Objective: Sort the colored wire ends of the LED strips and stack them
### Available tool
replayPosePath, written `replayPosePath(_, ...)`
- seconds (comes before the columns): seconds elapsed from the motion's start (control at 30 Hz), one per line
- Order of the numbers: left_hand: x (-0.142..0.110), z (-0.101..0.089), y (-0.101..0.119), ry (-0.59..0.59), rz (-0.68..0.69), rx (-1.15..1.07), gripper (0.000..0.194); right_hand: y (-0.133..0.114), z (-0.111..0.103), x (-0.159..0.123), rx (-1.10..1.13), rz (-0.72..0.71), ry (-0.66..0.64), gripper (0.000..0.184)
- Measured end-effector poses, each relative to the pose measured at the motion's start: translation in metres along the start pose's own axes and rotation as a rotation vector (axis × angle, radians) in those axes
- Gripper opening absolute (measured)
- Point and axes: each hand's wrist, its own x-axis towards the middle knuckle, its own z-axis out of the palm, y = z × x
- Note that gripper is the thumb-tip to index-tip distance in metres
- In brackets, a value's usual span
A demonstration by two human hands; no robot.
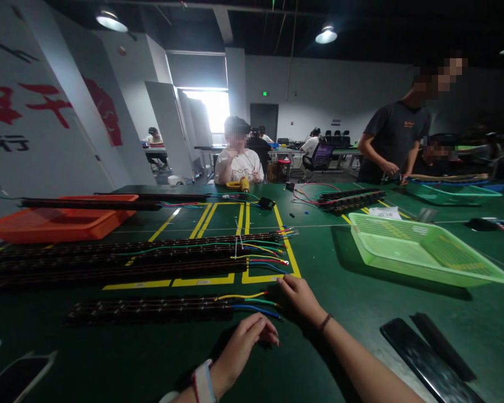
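A dark cable-chain-like strip [151, 310] lies across the green table in front of me. Yellow, green and blue wires [252, 307] come out of its right end. My right hand [299, 296] is beside these wire tips, fingers bent down and close together. Whatever is between its fingertips is hidden. Just below the blue wire, my left hand [247, 338] hovers, loosely curled, with a gap between thumb and fingers and nothing visible in it. Beyond, several longer dark strips [109, 263] lie side by side, with coloured wires and ring terminals at their right ends.
A light green basket [403, 263] stands on the right, an orange basket [67, 229] on the left. Near right lie a black phone-like slab [420, 358] and a dark strip piece [443, 344]. Across the table are a yellow heat gun [244, 184] and a seated person [239, 162].
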Motion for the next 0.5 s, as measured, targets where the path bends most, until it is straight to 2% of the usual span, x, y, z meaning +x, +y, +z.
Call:
replayPosePath(0.07,-0.004,0.003,0.003,-0.003,0.033,0.055,0.039,0.004,0.003,0.003,0.074,0.041,0.020,0.046)
replayPosePath(0.17,-0.011,0.008,0.012,-0.029,0.094,0.142,0.039,0.006,0.005,0.004,0.104,0.057,-0.019,0.043)
replayPosePath(0.27,-0.017,0.004,0.024,0.032,0.178,0.208,0.036,0.005,0.005,0.002,0.063,0.055,-0.068,0.042)
replayPosePath(0.33,-0.021,-0.008,0.032,0.152,0.238,0.252,0.033,0.003,0.005,0.001,0.025,0.056,-0.098,0.040)
replayPosePath(0.4,-0.026,-0.029,0.039,0.327,0.292,0.299,0.030,0.003,0.004,0.001,-0.004,0.056,-0.117,0.038)
replayPosePath(0.5,-0.037,-0.073,0.045,0.720,0.385,0.339,0.031,0.002,0.003,0.000,-0.033,0.038,-0.117,0.036)
